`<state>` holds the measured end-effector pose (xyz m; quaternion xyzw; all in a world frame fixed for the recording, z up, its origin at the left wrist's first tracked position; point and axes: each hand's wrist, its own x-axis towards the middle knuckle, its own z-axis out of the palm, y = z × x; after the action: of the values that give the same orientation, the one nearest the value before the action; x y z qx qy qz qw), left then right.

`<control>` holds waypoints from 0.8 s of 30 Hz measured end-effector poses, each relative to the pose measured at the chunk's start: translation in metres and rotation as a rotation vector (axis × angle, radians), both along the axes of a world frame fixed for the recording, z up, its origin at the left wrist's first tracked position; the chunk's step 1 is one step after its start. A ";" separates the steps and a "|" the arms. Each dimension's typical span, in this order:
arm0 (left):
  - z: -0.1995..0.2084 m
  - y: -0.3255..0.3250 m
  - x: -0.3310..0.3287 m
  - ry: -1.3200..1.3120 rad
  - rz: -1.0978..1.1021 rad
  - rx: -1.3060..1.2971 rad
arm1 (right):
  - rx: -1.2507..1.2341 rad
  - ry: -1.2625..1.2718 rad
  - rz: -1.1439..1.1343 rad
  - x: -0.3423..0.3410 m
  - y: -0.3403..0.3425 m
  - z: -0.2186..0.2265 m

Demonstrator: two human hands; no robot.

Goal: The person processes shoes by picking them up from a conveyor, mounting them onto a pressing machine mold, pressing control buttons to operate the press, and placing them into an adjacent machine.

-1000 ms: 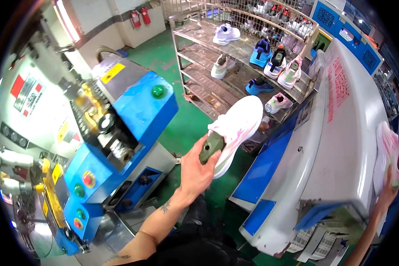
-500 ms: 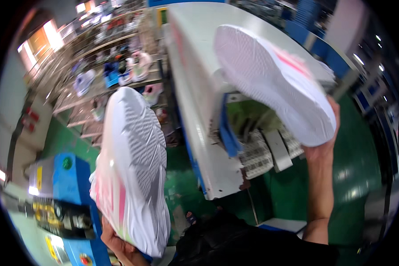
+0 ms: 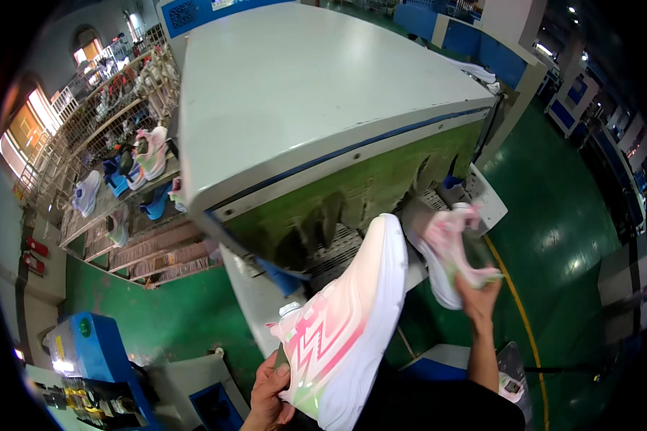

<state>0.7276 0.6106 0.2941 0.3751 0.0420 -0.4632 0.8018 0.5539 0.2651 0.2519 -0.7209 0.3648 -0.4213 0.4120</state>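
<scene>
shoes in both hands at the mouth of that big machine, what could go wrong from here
The left hand grips the big white-and-pink shoe only at its heel end, so it might tip or slip. The right hand holds the second shoe close to the green curtain strips at the machine's opening; fingers could perhaps catch there.

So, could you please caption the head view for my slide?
Left hand and right hand each hold a pink-and-white sneaker before a large white machine.

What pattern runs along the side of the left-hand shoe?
Pink zigzag stripes on the white sneaker, clearest in the head view.
</scene>
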 end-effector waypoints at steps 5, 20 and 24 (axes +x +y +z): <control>0.002 -0.068 -0.025 -0.055 0.241 0.154 | -0.162 0.091 0.269 0.062 -0.074 -0.021; -0.037 -0.220 -0.022 -1.088 0.572 1.016 | -0.015 -0.854 1.437 0.108 0.051 0.053; -0.026 -0.175 -0.051 -1.040 0.642 0.778 | 0.138 -1.008 1.682 0.064 0.129 0.076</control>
<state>0.6762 0.4360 0.2681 0.7742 -0.0750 0.0817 0.6231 0.6180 0.3936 0.3278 -0.4558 -0.4621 -0.2266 0.7262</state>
